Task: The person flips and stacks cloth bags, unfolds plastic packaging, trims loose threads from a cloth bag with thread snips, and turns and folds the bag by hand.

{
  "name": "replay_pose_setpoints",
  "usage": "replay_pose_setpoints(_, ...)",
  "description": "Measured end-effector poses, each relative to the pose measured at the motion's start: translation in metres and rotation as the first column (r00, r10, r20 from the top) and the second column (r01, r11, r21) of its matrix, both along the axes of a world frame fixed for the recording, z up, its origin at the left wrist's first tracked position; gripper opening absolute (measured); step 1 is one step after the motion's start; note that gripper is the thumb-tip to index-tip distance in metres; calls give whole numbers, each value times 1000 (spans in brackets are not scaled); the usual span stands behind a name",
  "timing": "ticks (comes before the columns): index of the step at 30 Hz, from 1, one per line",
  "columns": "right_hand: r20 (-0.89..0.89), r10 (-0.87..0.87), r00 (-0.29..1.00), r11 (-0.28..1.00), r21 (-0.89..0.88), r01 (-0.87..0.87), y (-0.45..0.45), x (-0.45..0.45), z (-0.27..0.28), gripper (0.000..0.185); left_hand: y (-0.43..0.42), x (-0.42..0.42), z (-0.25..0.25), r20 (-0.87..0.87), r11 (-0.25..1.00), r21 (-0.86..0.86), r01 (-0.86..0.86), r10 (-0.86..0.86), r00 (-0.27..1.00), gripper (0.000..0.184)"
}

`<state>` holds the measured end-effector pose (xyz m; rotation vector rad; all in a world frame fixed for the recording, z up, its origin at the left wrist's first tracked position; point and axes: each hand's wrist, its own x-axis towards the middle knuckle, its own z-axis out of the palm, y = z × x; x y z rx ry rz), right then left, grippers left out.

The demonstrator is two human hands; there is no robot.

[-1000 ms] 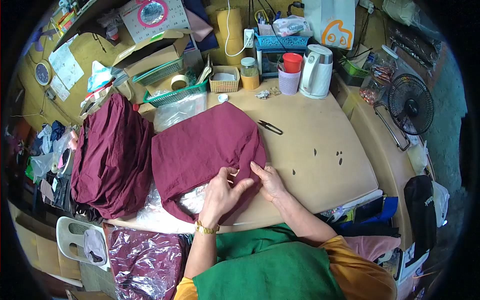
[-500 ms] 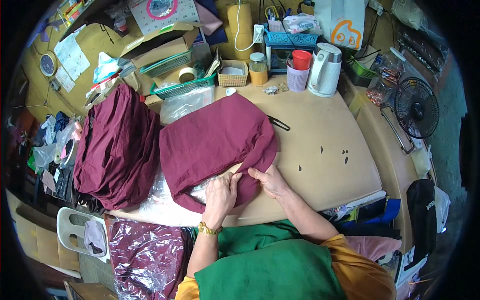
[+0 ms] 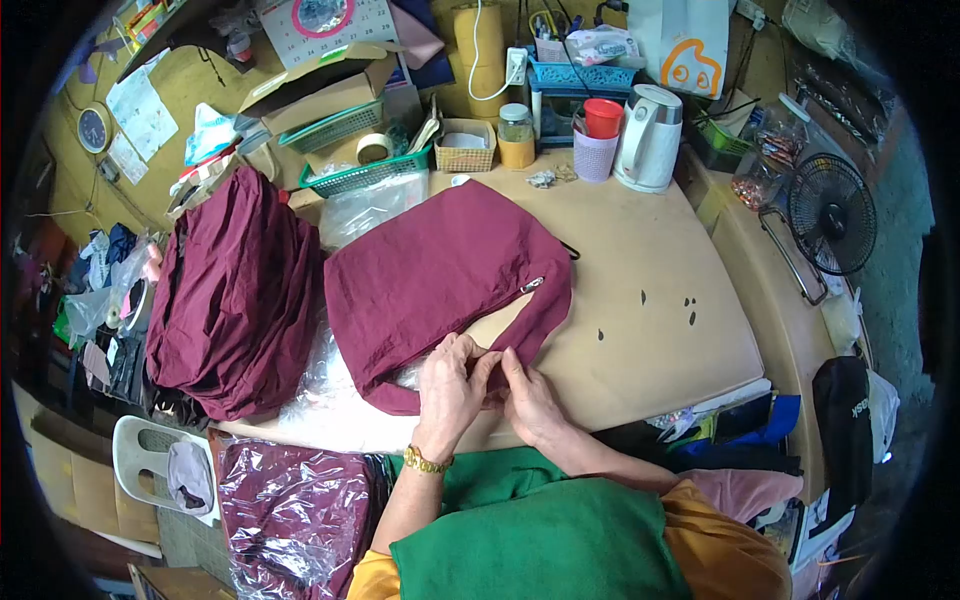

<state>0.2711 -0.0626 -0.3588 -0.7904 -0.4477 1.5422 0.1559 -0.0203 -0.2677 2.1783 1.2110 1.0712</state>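
A maroon fabric bag lies flat on the table in front of me, its zipper pull showing along the opening near the right side. My left hand is closed at the bag's near edge, thumb and fingers pinching the maroon cloth. Beside it, almost touching, my right hand pinches the same strap-like band of cloth between thumb and fingers. The fingertips partly hide the gripped spot. Between band and bag body, the tan tabletop shows through a gap.
A tall pile of maroon bags stands at the left. Below it sits a plastic-wrapped maroon bundle. Along the back are a green basket, a jar, a lilac cup and a white kettle. A black fan is at right.
The bag has turned and shifted slightly right, exposing the zipper pull and covering most of the black loop behind it. My right hand has moved down and closer to my left hand.
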Motion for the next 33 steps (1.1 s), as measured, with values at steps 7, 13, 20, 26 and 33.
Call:
replay_pose_setpoints(7, -130, -149, 980, 981, -143, 130, 4, 1, 13, 35, 10, 1, -9, -91, 999, -30, 21, -24, 996, 24)
replay_pose_setpoints(13, -29, -248, 968, 956, -169, 240, 17, -5, 10, 31, 5, 16, -7, -49, 998, -7, -59, 59, 997, 25)
replay_pose_setpoints(20, 981, 26, 194, 965, 26, -262, -20, 42, 76, 39, 21, -21, 19, -152, 999, -17, 35, -37, 988, 18)
replay_pose_setpoints(26, 887, -396, -238, 794, 201, -574, 40, 57, 64, 20, -36, -20, 6, -47, 964, 251, 83, -74, 996, 16)
replay_pose_setpoints(33, 812, -583, -16, 770, 547, -328, 58, 59, 102, 12, -17, -83, -54, 735, 634, -610, 475, 229, 639, 35)
